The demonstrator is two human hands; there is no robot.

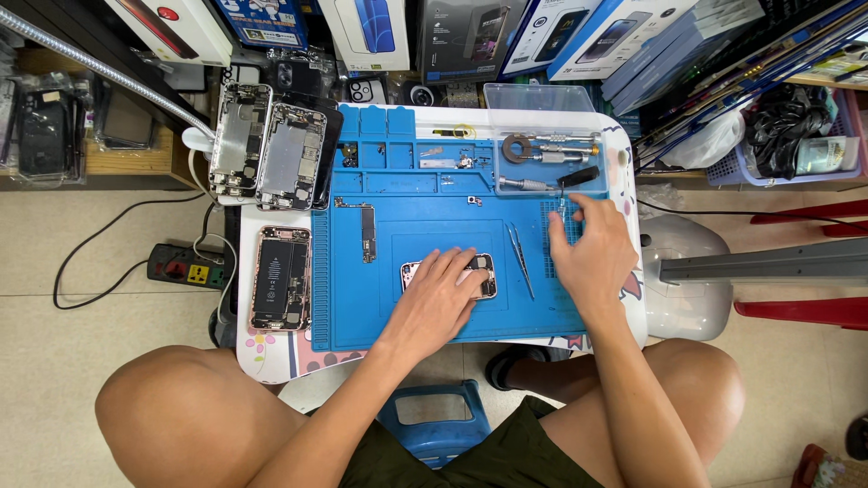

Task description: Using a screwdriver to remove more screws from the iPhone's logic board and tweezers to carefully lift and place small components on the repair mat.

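Note:
My left hand (440, 296) lies flat on a small rose-gold phone body (485, 274) in the middle of the blue work mat (362, 316), pressing it down with spread fingers. My right hand (589, 246) reaches to the mat's far right corner. Its fingertips are just below the black handle of a screwdriver (579, 176), which lies in a clear plastic tray (542, 98). Whether the fingers touch the handle is unclear. Metal tweezers (520, 256) lie on the mat between the two hands.
A narrow logic board (368, 231) lies on the mat's left side. An opened phone with its battery showing (279, 276) and two stripped phone housings (267, 149) sit left of the mat. A power strip (185, 269) lies on the floor, and phone boxes line the back.

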